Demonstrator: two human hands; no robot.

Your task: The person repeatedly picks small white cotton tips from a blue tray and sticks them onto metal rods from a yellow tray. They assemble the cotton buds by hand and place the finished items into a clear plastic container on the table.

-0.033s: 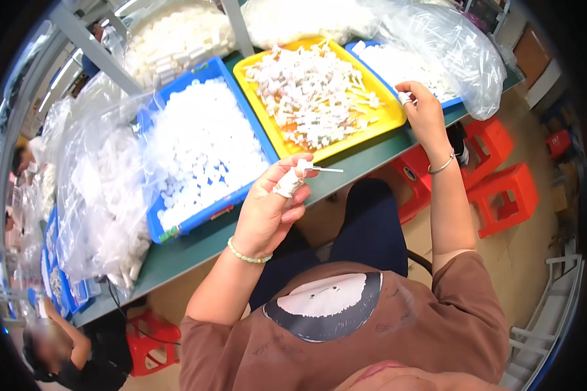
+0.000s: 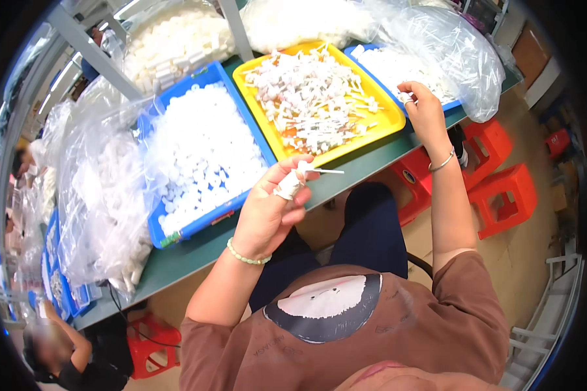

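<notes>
Between the thumb and fingertips of my left hand [image 2: 264, 208], a small white plastic piece with a thin stem [image 2: 326, 171] is pinched, its stem pointing right. White wrapping covers part of that hand's fingers. This hand is just in front of the yellow tray [image 2: 388, 124], which is heaped with similar stemmed white pieces. My right hand [image 2: 428, 120] is closed at the front edge of the right blue tray [image 2: 452, 104], which holds small white parts. White material shows at its fingertips; whether this is wrapping or a held part, I cannot tell.
A left blue tray [image 2: 205, 223] holds many small white caps. Clear plastic bags [image 2: 98, 195] of parts crowd the green table [image 2: 195, 260], with another bag [image 2: 463, 58] at the back right. Red stools [image 2: 505, 195] stand to the right. A co-worker [image 2: 78, 352] sits at lower left.
</notes>
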